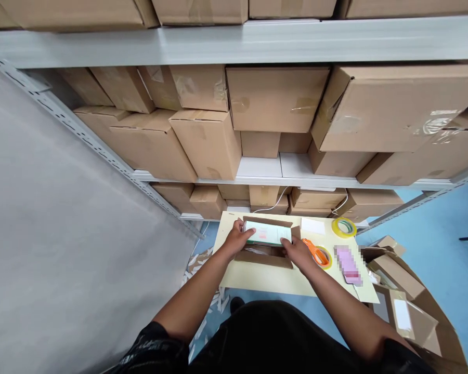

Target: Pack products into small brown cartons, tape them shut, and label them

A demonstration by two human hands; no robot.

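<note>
A flat white and pale green box [268, 233] with small pinkish print is held level between both hands. My left hand [237, 238] grips its left end, thumb on top. At its right end my right hand [296, 249] has its thumb on the near corner. Beneath is an open cardboard carton [269, 259] with its flaps spread; something pale lies inside, too hidden to name. Just right of my right hand lies an orange tape dispenser [315, 252] with a roll of clear tape.
On the pale yellow table [257, 280] are a white sheet [312, 225], a yellow tape roll [343, 227] and a blurred pink item [348, 264]. Shelves [234, 47] packed with cardboard boxes rise behind. A large carton [444, 311] of smaller boxes stands right; a grey wall [81, 234] is left.
</note>
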